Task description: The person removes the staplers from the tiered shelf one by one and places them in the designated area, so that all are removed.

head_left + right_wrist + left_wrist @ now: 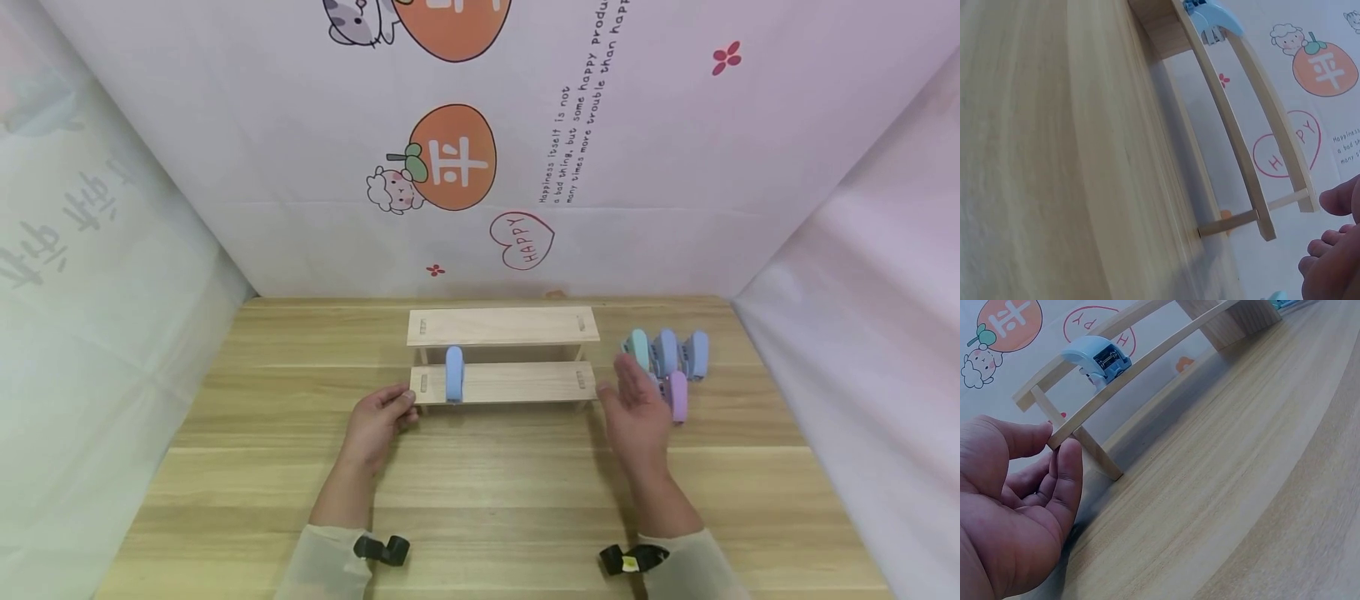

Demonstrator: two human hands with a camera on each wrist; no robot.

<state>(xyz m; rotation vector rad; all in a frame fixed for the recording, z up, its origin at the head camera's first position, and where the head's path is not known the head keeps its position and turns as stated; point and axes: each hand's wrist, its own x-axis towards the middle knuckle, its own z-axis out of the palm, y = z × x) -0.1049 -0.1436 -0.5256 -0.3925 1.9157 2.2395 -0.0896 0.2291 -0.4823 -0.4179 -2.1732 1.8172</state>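
A two-step wooden rack (517,382) stands on the table, its lower board in front of the higher one. One light blue stapler (454,375) sits toward the left end of the lower board; the left wrist view shows the same stapler (1100,359) from its side. My left hand (377,423) pinches the lower board's left end between thumb and fingers. Just off the right end, my right hand (637,414) is held with fingers extended and nothing in it. Only part of this right hand (1338,250) enters the right wrist view.
Right of the rack, several staplers are grouped: a mint one (638,348), blue ones (666,352) and a purple one (678,396). My right hand partly covers this group. A printed cloth (300,167) hangs behind the wooden table (480,500), with white cloth on both sides.
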